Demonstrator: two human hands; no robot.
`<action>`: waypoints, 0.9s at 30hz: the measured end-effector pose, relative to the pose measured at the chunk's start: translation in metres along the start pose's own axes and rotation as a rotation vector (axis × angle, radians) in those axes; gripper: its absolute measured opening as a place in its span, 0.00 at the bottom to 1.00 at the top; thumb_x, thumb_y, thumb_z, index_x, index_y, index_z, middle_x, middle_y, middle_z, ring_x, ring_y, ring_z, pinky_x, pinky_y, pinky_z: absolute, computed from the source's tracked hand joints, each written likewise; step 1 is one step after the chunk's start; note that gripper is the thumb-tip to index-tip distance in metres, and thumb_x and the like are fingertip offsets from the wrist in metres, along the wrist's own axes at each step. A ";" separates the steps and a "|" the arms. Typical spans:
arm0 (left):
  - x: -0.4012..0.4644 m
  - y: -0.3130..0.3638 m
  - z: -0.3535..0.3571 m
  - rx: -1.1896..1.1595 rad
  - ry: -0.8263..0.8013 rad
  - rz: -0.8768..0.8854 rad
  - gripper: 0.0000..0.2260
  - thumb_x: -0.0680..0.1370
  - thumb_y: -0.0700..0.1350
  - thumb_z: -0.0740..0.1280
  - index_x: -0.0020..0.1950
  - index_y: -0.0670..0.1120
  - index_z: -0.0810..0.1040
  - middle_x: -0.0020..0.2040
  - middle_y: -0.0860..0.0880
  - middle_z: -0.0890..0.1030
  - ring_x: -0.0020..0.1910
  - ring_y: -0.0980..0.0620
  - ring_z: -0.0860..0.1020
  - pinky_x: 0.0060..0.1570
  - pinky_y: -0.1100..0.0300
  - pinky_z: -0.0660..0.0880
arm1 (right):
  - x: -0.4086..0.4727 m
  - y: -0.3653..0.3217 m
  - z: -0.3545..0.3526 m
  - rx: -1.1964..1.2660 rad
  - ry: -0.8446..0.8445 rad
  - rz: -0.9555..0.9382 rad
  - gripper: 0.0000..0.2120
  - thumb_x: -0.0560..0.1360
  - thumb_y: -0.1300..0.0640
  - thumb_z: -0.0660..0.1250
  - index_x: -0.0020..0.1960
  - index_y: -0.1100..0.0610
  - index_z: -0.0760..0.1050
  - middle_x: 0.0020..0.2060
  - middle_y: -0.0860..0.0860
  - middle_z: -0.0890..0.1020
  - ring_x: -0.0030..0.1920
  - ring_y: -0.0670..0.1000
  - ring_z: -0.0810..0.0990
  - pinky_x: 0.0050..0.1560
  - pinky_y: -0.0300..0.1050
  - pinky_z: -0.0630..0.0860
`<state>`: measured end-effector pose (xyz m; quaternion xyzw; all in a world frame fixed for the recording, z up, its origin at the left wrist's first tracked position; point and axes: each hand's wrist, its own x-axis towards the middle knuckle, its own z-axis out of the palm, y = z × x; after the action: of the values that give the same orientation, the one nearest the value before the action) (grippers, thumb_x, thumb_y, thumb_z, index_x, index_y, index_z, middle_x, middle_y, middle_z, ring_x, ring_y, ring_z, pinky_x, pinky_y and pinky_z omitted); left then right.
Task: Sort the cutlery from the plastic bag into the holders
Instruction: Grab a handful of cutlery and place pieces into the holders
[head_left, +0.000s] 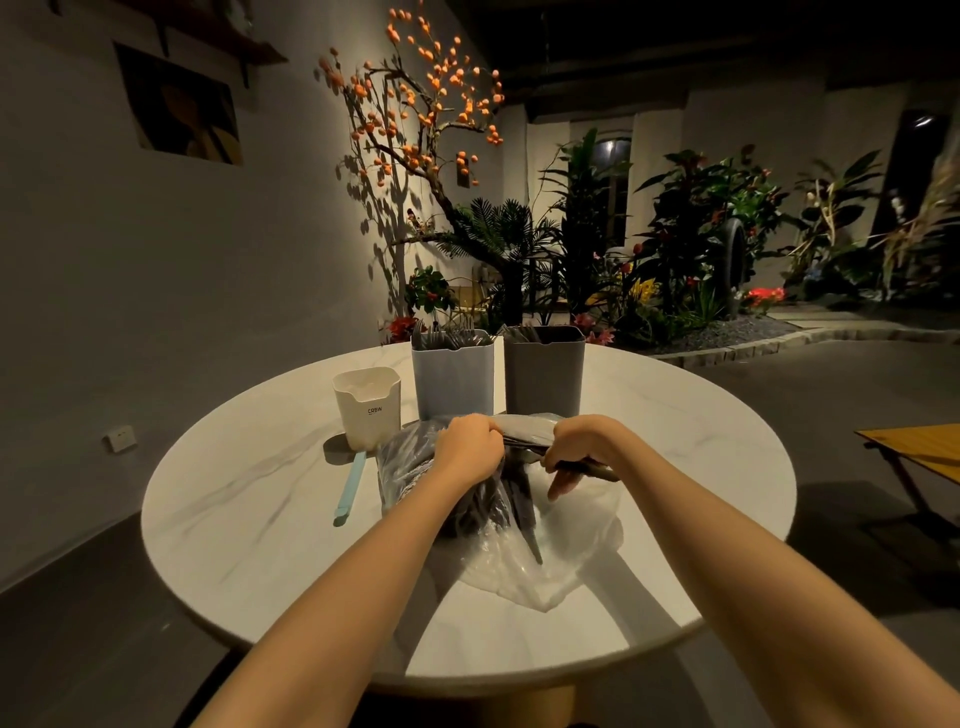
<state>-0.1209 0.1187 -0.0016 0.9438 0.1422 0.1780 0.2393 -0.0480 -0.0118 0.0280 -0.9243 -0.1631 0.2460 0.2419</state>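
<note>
A clear plastic bag (545, 551) full of dark cutlery (511, 506) lies in the middle of the round white table (249, 499). My left hand (467, 449) grips the bag's upper edge. My right hand (579, 449) holds a dark cutlery piece (597, 469) at the bag's mouth, fingers curled round it. Behind the bag stand three holders: a small white one (368, 408) on the left, a light blue one (453, 376) with forks in it, and a grey one (544, 369) with dark cutlery inside.
A light blue utensil (349, 488) lies flat on the table left of the bag, in front of the white holder. A wooden folding table (919, 452) stands off to the right. Plants and a tree with orange fruit fill the background.
</note>
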 end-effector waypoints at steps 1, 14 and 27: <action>-0.002 0.000 0.000 -0.008 -0.008 0.007 0.15 0.82 0.42 0.56 0.59 0.45 0.82 0.56 0.44 0.82 0.53 0.46 0.78 0.59 0.51 0.76 | 0.001 0.001 0.003 0.014 0.002 -0.001 0.09 0.80 0.61 0.63 0.57 0.64 0.74 0.47 0.57 0.83 0.32 0.47 0.80 0.44 0.39 0.78; -0.004 -0.010 0.001 -0.080 0.013 0.036 0.14 0.81 0.40 0.57 0.57 0.44 0.81 0.50 0.43 0.82 0.43 0.49 0.77 0.47 0.55 0.78 | -0.004 -0.002 0.011 -0.193 -0.040 0.010 0.19 0.82 0.47 0.58 0.37 0.57 0.70 0.29 0.50 0.65 0.27 0.46 0.59 0.27 0.37 0.58; 0.009 -0.019 -0.004 -0.183 0.151 -0.084 0.13 0.82 0.42 0.56 0.58 0.45 0.80 0.56 0.45 0.81 0.50 0.47 0.77 0.53 0.53 0.76 | -0.007 0.025 -0.009 -0.155 -0.208 -0.084 0.22 0.83 0.44 0.50 0.38 0.57 0.68 0.26 0.49 0.63 0.24 0.47 0.58 0.26 0.37 0.59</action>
<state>-0.1175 0.1399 -0.0060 0.8952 0.1823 0.2505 0.3203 -0.0444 -0.0387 0.0245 -0.9021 -0.2442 0.3167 0.1619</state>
